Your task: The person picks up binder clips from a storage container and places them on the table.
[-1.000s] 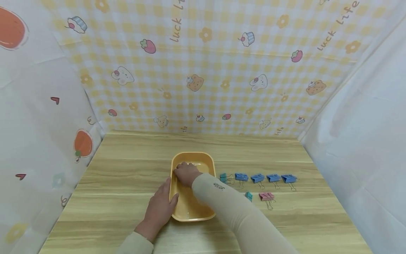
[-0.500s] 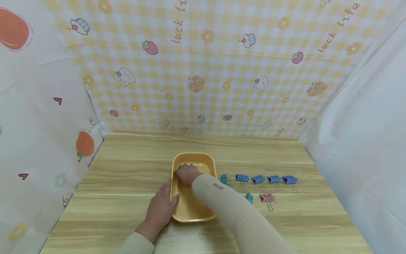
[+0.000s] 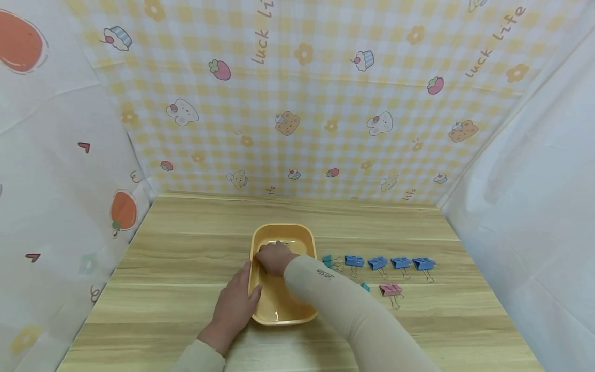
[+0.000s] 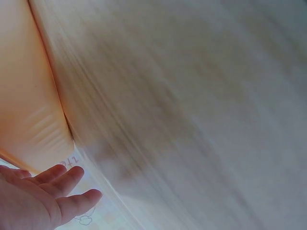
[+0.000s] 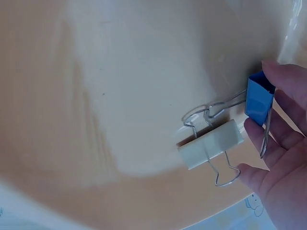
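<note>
My right hand point(image 3: 275, 257) reaches into the far left part of a yellow plastic tray point(image 3: 279, 316). Seen from the right wrist, its thumb and fingers pinch a blue binder clip point(image 5: 259, 101). Right beside that clip lies a white binder clip point(image 5: 211, 143), its wire handles spread and a fingertip at one of them. In the head view the hand mostly hides both clips. My left hand point(image 3: 234, 302) rests against the tray's left side, thumb over the rim; the left wrist view shows its fingers point(image 4: 67, 182) extended and spread near the tray's outer wall point(image 4: 29, 96).
Right of the tray, a row holds a teal binder clip point(image 3: 328, 261) and several blue binder clips point(image 3: 401, 262). Nearer me lie a pink binder clip point(image 3: 391, 289) and another teal clip point(image 3: 365, 285), partly behind my right sleeve point(image 3: 344, 310). A patterned cloth point(image 3: 325, 144) backs the wooden table point(image 3: 200, 217).
My right hand and forearm have shifted slightly to the right inside the tray, and the sleeve covers more of the nearer teal clip. My left hand stays in place.
</note>
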`<state>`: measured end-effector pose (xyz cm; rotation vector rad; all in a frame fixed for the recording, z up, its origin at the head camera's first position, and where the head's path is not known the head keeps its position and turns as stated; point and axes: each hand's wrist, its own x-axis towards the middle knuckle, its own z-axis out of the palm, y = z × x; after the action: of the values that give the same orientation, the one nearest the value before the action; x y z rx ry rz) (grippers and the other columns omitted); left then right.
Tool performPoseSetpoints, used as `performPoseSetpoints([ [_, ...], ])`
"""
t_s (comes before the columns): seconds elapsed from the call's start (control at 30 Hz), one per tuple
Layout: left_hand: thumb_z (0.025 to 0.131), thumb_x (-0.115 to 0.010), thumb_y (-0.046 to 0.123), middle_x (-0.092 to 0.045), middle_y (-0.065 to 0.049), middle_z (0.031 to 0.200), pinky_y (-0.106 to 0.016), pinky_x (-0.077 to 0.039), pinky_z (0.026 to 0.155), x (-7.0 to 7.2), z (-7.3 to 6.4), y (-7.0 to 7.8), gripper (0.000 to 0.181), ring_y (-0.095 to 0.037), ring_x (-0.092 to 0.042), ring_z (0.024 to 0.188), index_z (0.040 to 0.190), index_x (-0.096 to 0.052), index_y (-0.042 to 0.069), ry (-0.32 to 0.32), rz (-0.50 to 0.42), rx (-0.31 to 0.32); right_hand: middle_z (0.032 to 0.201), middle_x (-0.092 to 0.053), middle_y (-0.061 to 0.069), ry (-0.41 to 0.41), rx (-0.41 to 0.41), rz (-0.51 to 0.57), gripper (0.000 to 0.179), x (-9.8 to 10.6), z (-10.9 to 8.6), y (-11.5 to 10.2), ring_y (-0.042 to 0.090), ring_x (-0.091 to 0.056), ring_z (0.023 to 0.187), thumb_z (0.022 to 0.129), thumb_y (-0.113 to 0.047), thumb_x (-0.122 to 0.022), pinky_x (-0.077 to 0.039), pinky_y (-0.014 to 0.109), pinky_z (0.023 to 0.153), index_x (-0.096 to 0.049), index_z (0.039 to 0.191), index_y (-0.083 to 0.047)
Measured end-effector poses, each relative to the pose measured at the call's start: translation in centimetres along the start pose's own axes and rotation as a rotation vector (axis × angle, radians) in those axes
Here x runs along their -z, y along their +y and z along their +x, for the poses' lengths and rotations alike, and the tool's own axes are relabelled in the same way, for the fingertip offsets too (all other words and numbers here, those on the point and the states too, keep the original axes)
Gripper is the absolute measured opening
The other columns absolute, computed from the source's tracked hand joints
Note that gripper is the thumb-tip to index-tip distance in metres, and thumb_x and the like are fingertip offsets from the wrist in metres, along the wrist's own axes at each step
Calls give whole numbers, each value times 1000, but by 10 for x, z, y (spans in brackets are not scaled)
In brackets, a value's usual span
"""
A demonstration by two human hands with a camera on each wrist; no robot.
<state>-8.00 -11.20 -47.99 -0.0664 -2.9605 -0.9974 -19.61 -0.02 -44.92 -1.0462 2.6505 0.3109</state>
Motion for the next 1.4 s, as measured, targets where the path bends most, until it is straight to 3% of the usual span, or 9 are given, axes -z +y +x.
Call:
performPoseSetpoints([
  [0.23, 97, -56, 25, -48, -31, 135, -63, -41, 93, -1, 0, -1, 64, -47, -50, 121, 148, -30, -2, 7, 8, -11, 109, -66, -5, -5, 15, 29, 19, 4, -8, -2, 15, -62, 101, 89, -20, -67, -46, 34, 94, -70, 107, -23],
  [0.43, 97, -55, 26, -48, -30, 136, -63, -41, 93, -2, 0, -2, 63, -46, -49, 122, 148, -30, -1, -9, 14, 2, 120, -64, -5, -22, 25, 63, 31, 11, -16, -2, 15, -59, 112, 90, -18, -66, -43, 34, 100, -68, 121, -24],
  [0.83, 98, -54, 27, -47, -32, 137, -65, -40, 93, 1, -1, 0, 64, -48, -48, 122, 149, -28, -2, -22, 13, -2, 128, -60, -3, -33, 40, 106, 38, 16, -27, 5, 17, -56, 120, 87, -15, -71, -41, 41, 105, -65, 125, -20],
  [1.13, 98, -54, 28, -46, -32, 138, -66, -39, 94, -1, 1, -2, 64, -49, -48, 122, 149, -27, -1, -18, 8, -5, 128, -60, -1, 24, 65, 103, 40, 22, -34, 8, 16, -57, 118, 87, -16, -72, -46, 31, 99, -65, 126, -19],
  [1.4, 98, -53, 29, -44, -32, 139, -66, -39, 94, 0, 1, -2, 65, -50, -47, 122, 149, -26, -1, -29, 4, -1, 127, -60, 1, 93, 65, 165, 40, 33, -44, 12, 18, -59, 115, 87, -16, -72, -49, 27, 94, -65, 126, -15],
])
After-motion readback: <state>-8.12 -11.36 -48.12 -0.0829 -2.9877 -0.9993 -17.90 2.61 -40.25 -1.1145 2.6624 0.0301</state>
